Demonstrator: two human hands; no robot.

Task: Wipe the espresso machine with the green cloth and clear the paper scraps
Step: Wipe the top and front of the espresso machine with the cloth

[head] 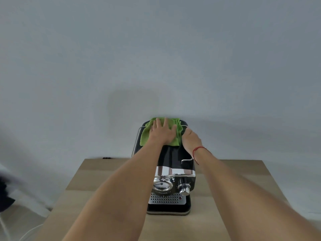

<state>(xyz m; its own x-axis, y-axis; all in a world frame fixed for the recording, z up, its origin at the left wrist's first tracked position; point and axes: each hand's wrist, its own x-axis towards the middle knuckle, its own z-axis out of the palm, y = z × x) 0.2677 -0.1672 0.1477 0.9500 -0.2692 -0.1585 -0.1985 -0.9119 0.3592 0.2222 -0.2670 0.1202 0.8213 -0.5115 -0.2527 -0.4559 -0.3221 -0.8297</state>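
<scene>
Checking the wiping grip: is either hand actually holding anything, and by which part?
Left hand presses flat on the middle of the green cloth, not gripping. Right hand rests on the espresso machine beside it; its fingers are hidden.

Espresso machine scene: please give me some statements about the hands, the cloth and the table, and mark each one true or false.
1. The left hand lies flat on the green cloth. True.
2. The green cloth lies on the wooden table. False: it is on top of the espresso machine, at its rear.
3. The right hand rests on the machine beside the cloth. True.
4. A red string is on the left wrist. False: on the right wrist.
5. Paper scraps cover the table. False: none are visible.
</scene>
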